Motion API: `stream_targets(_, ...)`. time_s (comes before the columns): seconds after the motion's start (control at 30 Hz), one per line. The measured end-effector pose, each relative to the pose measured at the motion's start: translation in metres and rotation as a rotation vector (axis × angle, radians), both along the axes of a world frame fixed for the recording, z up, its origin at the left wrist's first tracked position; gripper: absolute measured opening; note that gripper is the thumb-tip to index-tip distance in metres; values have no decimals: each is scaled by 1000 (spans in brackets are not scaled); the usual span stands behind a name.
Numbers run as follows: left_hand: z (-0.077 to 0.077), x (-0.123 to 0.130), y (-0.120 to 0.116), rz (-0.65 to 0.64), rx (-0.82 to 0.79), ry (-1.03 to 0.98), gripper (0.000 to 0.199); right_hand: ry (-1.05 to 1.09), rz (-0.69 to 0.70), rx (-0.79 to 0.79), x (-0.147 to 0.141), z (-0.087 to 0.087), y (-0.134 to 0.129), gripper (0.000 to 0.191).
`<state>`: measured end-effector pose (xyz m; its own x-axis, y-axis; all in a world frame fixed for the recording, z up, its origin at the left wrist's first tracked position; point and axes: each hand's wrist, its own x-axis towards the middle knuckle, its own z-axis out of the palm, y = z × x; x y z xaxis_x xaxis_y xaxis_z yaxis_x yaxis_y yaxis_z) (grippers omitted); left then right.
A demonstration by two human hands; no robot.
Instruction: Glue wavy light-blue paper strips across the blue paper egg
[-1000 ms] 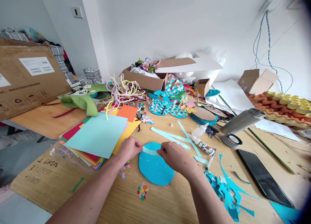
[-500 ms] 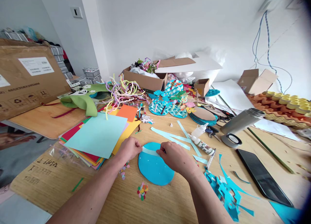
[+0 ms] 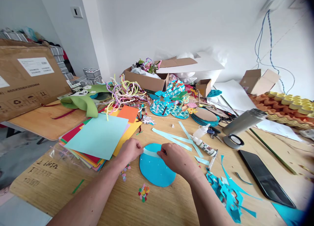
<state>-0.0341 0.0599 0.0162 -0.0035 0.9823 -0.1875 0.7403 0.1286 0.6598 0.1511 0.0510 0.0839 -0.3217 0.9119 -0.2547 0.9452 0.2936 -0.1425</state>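
A blue disc (image 3: 157,172) with small pale dots lies on the wooden table. Across its upper part runs a light blue paper strip (image 3: 151,153). My left hand (image 3: 132,150) pinches the strip's left end at the disc's left edge. The strip's right end is between the fingers of my right hand (image 3: 175,156), over the disc's upper right; those fingertips are partly hidden. More light blue strips (image 3: 171,137) lie beyond the disc, and colourful paper dots (image 3: 143,192) are in front of it.
Coloured paper sheets (image 3: 98,134) are stacked at the left. Glue bottles (image 3: 204,146), a grey flask (image 3: 245,121), a black phone (image 3: 266,177) and blue scraps (image 3: 228,193) lie to the right. Pipe cleaners (image 3: 127,93) and a cardboard box (image 3: 144,80) stand behind.
Both hands keep the strip in nearly the same place. At the far left edge, another person's hand has gone out of view.
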Motion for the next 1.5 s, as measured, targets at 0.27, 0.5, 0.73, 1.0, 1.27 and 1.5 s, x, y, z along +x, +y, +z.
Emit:
stream_targets(0.27,2,1,0,-4,-15,44,9,-4,-9,7,0,-2,1,22)
stream_targets(0.5,1,2,-1,7,-14,67,8,6,-10,12,0,-2,1,22)
stream_targets(0.73,-3,1,-2,24,46,50,6,15,-36,14,0,-2,1,20)
stream_targets(1.0,-3,4,-5,-16,82,25,11,9,-63,34,-1,-1,3,19)
stream_targets(1.27,-6,4,-5,-28,82,9,11,5,-84,43,-1,-2,2,18)
stream_targets(1.5,-6,4,-5,-36,86,19,12,4,-88,51,0,-3,3,17)
